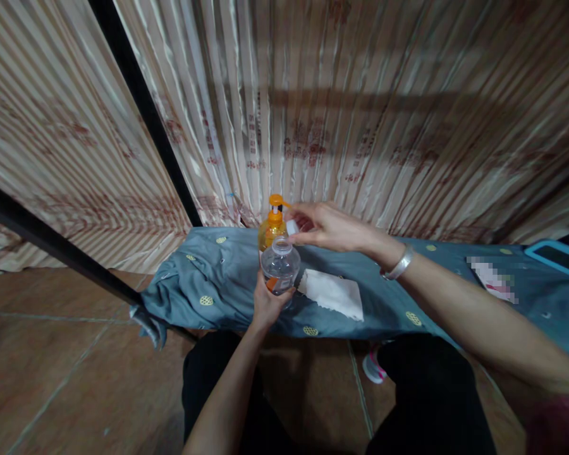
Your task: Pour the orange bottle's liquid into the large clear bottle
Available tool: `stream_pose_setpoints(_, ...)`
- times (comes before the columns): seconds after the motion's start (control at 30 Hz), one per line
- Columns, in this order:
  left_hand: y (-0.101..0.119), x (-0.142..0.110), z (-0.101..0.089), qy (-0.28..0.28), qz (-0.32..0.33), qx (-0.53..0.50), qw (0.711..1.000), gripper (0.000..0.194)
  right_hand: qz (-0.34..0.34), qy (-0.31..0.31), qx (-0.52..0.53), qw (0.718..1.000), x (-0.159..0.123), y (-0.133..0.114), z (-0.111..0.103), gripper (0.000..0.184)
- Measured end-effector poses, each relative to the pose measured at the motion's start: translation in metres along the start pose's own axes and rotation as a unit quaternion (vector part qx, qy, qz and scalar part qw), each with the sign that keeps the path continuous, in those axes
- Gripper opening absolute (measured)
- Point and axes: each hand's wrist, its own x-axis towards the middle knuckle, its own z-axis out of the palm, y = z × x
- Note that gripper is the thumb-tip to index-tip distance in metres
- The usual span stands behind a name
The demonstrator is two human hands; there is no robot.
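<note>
My left hand [268,304] is wrapped round the lower part of a clear plastic bottle [281,260], which stands upright with its mouth uncovered. Just above and right of that mouth, my right hand [320,224] pinches a small white bottle cap [291,227], apart from the bottle's neck. Behind the clear bottle is a pump bottle [272,229] with an orange head and yellow liquid; its lower part is hidden, and my right fingers come close to its spout. A white paper tissue [332,293] lies flat to the right of the clear bottle.
The narrow bench [237,309] is covered by a blue-grey cloth with pineapple prints. At its right end lie a blue-framed object [559,258] and a blurred-out flat item [492,279]. A pleated curtain [308,126] hangs behind. Dark metal poles [146,114] slant at the left.
</note>
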Motion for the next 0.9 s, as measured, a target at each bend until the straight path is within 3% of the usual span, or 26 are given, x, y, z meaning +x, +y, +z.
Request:
stream_pose_setpoints(0.07,-0.001,0.000,-0.001,-0.003,-0.004,0.017,1.000,0.072,0.046,0.061,0.110,0.991,-0.020,0.029,0.013,0.035)
stream_pose_setpoints(0.17,0.001,-0.001,-0.002,0.001,-0.006,0.039,0.999,0.073,0.123,0.115,0.221,0.961,-0.056,0.077,0.050,0.033)
stream_pose_setpoints(0.3,0.004,-0.002,-0.003,-0.002,-0.013,0.061,0.998,0.069,0.222,0.159,0.264,0.925,-0.095,0.129,0.109,0.023)
stream_pose_setpoints(0.4,0.005,-0.003,-0.003,0.004,-0.014,0.069,0.998,0.069,0.276,0.173,0.253,0.911,-0.101,0.153,0.140,0.023)
stream_pose_setpoints(0.63,0.006,-0.002,-0.004,0.011,-0.020,0.057,0.998,0.073,0.346,0.185,0.132,0.910,-0.056,0.183,0.153,0.028)
stream_pose_setpoints(0.9,0.003,-0.003,-0.006,-0.002,-0.022,0.051,0.998,0.076,0.342,0.187,0.063,0.919,-0.047,0.175,0.161,0.030)
